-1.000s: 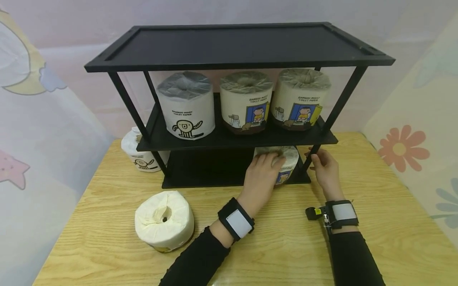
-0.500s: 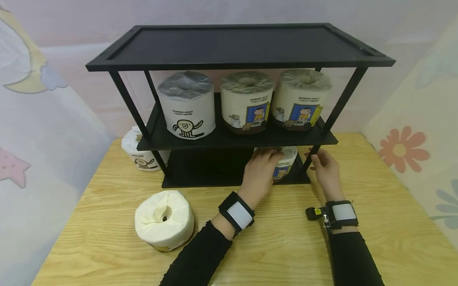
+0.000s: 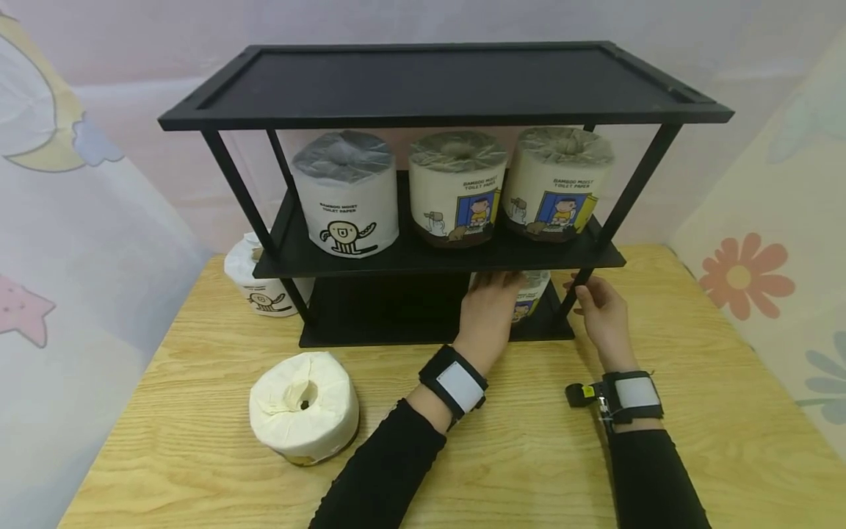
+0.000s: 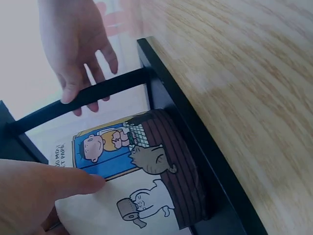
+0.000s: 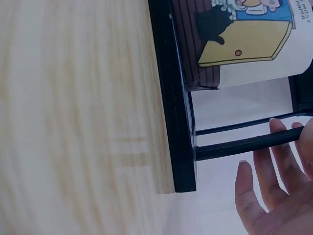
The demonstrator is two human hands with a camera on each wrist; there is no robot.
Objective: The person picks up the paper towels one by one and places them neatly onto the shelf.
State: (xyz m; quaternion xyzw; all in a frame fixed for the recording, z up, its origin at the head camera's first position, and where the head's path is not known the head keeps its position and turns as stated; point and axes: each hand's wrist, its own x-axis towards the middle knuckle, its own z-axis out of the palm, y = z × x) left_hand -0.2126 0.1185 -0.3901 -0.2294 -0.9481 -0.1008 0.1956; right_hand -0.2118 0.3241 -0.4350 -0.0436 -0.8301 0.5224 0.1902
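A black shelf rack (image 3: 423, 267) stands on the wooden table. On its lower tier, at the right end, is a wrapped toilet paper roll (image 3: 532, 292) with a cartoon print. My left hand (image 3: 487, 317) holds this roll, the thumb (image 4: 90, 183) laid across its printed front and the other fingers mostly hidden behind the thumb and under the middle tier. My right hand (image 3: 603, 312) holds the rack's front right post (image 5: 244, 147), with the thumb on one side and fingers on the other.
Three toilet paper rolls stand on the middle tier, one white roll (image 3: 344, 202) and two cartoon-printed ones. Another white roll (image 3: 264, 294) stands behind the left post. A cream roll (image 3: 300, 411) sits on the table (image 3: 185, 441) at front left.
My left hand has moved deeper under the middle tier, and the printed roll has gone back and turned a little with it. My right hand stays on the post.
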